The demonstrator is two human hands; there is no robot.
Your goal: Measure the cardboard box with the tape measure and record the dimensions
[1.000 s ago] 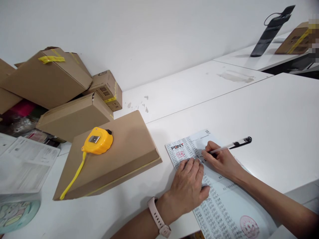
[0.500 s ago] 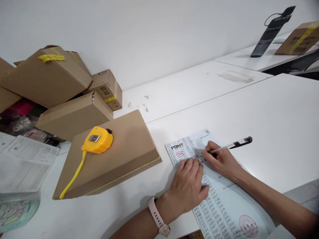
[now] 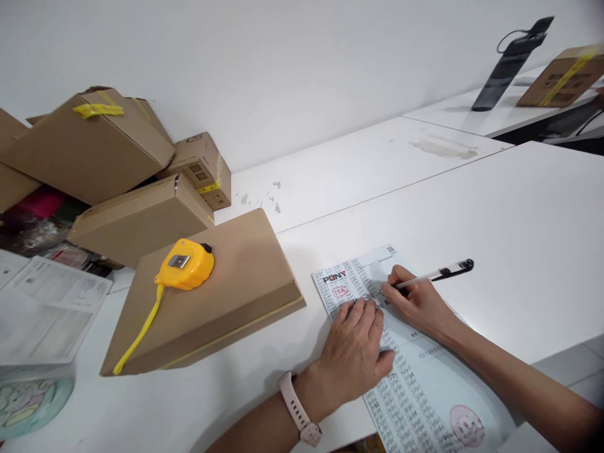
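Gripping pen, right hand, paper beneath

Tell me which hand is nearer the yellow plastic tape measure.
Left. The left hand rests on the pale-blue printed paper, right of the tape measure; the right hand, holding a slim black-capped pen, is farther right.

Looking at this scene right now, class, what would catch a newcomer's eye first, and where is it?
Probably the bright yellow tape measure, lying on the flat cardboard box left of the hands, its blade drawn out. Next, the right hand holds a pen over the PONY-marked paper, while the left hand lies on that sheet.
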